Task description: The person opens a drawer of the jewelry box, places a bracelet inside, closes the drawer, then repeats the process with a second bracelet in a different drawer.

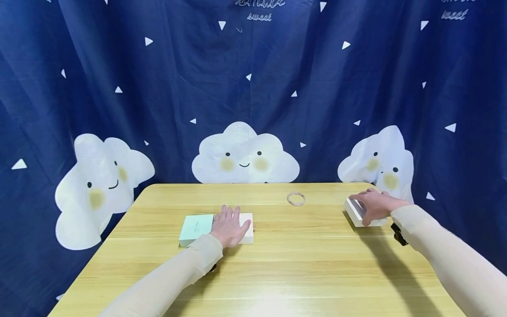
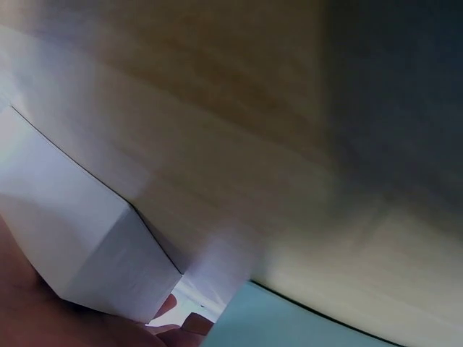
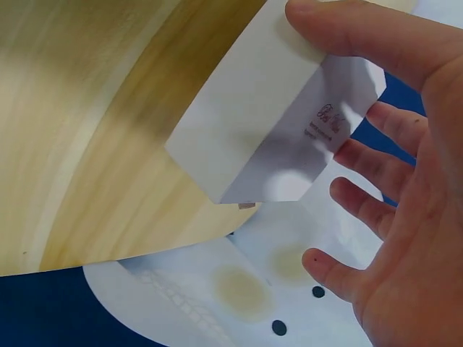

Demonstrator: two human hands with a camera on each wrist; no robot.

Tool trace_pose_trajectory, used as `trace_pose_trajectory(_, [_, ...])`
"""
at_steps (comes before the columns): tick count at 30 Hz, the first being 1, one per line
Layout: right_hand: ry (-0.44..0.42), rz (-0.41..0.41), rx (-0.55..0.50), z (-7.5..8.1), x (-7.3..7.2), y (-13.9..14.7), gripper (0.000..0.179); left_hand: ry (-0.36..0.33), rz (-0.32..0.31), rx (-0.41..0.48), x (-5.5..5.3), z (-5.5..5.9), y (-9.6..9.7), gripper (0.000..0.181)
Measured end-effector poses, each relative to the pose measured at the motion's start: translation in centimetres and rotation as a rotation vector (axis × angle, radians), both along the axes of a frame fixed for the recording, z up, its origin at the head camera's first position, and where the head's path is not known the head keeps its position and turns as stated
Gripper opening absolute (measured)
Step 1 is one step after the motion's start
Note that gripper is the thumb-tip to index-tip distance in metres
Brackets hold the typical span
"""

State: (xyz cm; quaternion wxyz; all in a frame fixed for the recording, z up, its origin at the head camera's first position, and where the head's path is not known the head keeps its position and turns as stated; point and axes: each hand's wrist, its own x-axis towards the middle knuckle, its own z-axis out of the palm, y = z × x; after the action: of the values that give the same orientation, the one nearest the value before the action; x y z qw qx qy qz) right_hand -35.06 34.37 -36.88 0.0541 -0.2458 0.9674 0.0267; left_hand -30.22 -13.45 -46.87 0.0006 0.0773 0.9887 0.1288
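Observation:
My left hand [image 1: 229, 227] lies with fingers spread over a small white box [image 1: 247, 229]. Just left of that box sits a mint-green box [image 1: 196, 228] with small print on its lid. In the left wrist view, fingertips [image 2: 194, 324] show between the white box [image 2: 94, 231] and the mint-green box [image 2: 289, 322]. At the table's right end my right hand [image 1: 376, 205] holds another white box [image 1: 355, 212]. The right wrist view shows the thumb on one face of this box [image 3: 246, 108] and fingers at the opposite edge; its shaded side carries reddish print.
A thin pale pinkish ring, like a bangle [image 1: 296, 199], lies toward the back of the wooden table [image 1: 285, 264]. Behind the table hangs a dark blue curtain [image 1: 166, 88] with smiling white clouds and white triangles.

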Motion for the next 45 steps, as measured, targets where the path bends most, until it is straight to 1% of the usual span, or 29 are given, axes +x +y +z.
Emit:
trace_pose_trajectory(4, [0.005,0.011,-0.005,0.3,0.2,-0.8,0.093,-0.002,0.005,-0.013,-0.3,-0.5,-0.2,0.085])
trace_pose_trajectory(7, [0.011,0.017,0.002,0.5,0.3,-1.3,0.093,0.005,0.003,-0.012,-0.4,-0.6,-0.2,0.084])
trace_pose_trajectory(13, [0.041,0.038,0.006,0.7,0.3,-2.2,0.092,-0.008,0.004,-0.015,-0.3,-0.3,0.0,0.084])
trace_pose_trajectory(18, [0.059,0.064,-0.013,1.0,0.5,-3.2,0.090,0.008,0.004,-0.005,0.0,0.0,0.0,0.083])
trace_pose_trajectory(24, [0.048,0.067,-0.017,1.3,1.0,-4.8,0.089,0.014,0.001,0.003,0.0,-0.2,-0.1,0.084])
trace_pose_trajectory(27, [0.052,0.078,-0.010,1.5,1.2,-5.6,0.089,0.005,0.003,-0.010,-0.1,-0.2,-0.1,0.084])
trace_pose_trajectory(31, [0.067,0.108,-0.005,1.7,1.5,-6.6,0.087,0.010,0.003,-0.011,-0.2,-0.3,-0.1,0.084])
trace_pose_trajectory(36, [0.088,0.149,-0.007,1.9,1.8,-7.9,0.086,0.015,0.002,0.002,0.1,-0.1,0.0,0.084])
trace_pose_trajectory(42, [0.080,0.160,-0.001,2.1,2.1,-9.2,0.087,0.022,0.004,0.002,0.1,-0.1,0.0,0.083])
trace_pose_trajectory(45, [0.078,0.175,-0.006,2.2,2.2,-9.9,0.088,0.013,0.009,-0.005,0.1,-0.1,0.0,0.083])
